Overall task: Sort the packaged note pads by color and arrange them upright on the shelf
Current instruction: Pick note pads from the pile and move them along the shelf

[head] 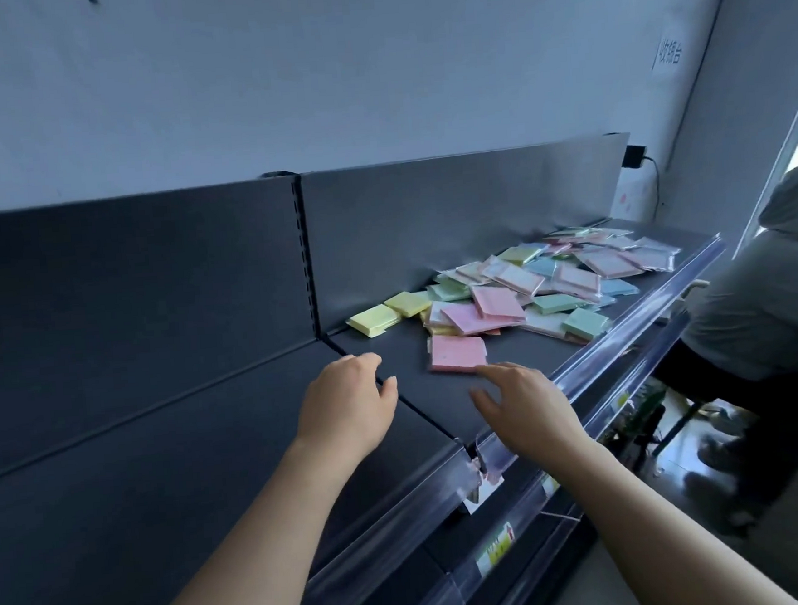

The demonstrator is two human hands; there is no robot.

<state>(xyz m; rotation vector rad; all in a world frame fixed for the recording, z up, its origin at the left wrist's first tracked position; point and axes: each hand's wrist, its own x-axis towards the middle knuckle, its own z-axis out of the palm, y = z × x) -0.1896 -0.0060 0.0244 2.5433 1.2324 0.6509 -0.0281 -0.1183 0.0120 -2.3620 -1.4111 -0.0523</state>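
A loose heap of packaged note pads [542, 283] in pink, yellow, green and blue lies flat on the dark shelf [406, 363]. One pink pad [457, 353] lies apart at the heap's near edge. Two yellow pads [388, 313] sit at the heap's left end by the back panel. My right hand [522, 402] hovers just in front of the pink pad, fingers spread and relaxed, its fingertips at the pad's near corner. My left hand [347, 405] floats over the seam between the two shelf sections, fingers loosely curled, holding nothing.
A clear plastic price rail [626, 333] runs along the shelf's front edge, with lower shelves below it. The left shelf section [136, 415] is bare. A person in grey [756, 305] stands at the right end of the shelf.
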